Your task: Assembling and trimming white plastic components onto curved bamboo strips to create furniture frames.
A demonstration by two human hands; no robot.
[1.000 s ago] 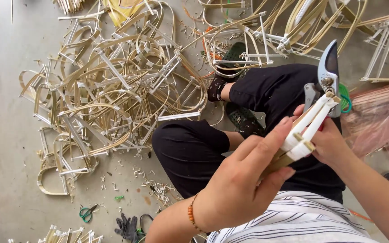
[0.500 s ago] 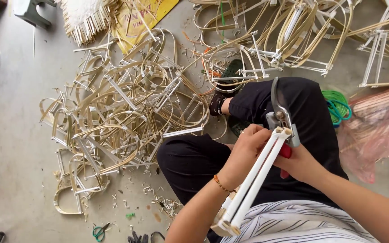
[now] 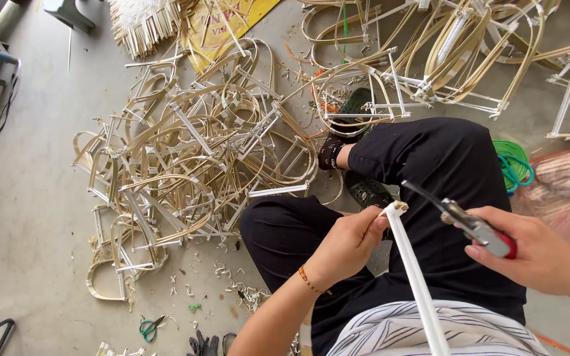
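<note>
From the head camera, looking down at a person seated cross-legged on a grey concrete floor [image 3: 28, 198], in black trousers and a striped top.

The left hand [image 3: 348, 247] is clenched around the upper end of a long white-wrapped bamboo strip [image 3: 417, 283], thumb and fingers pinching it just below its taped tip. The strip runs from that tip, over the lap, down and to the right until it leaves the bottom edge of the picture. A beaded orange bracelet [image 3: 311, 282] sits on the left wrist.

The right hand [image 3: 539, 254] is wrapped around the red-handled pliers [image 3: 470, 224]. The dark metal nose points up and left toward the strip's tip, close to it but apart from it. Whether the jaws are parted I cannot tell.

Ahead of the knees lies a big tangled pile of bent bamboo frames [image 3: 192, 145], pale loops and straight bars bound with white tape. A second heap of frames [image 3: 443, 53] spreads across the top right. A dark sandal [image 3: 351, 109] shows beyond the person's foot, and a coil of green cord [image 3: 514, 161] lies beside the right knee. Small green-handled scissors [image 3: 148, 326] rest on the floor at lower left among offcuts, and a yellow sheet [image 3: 222, 26] lies under the frames at the top.
</note>
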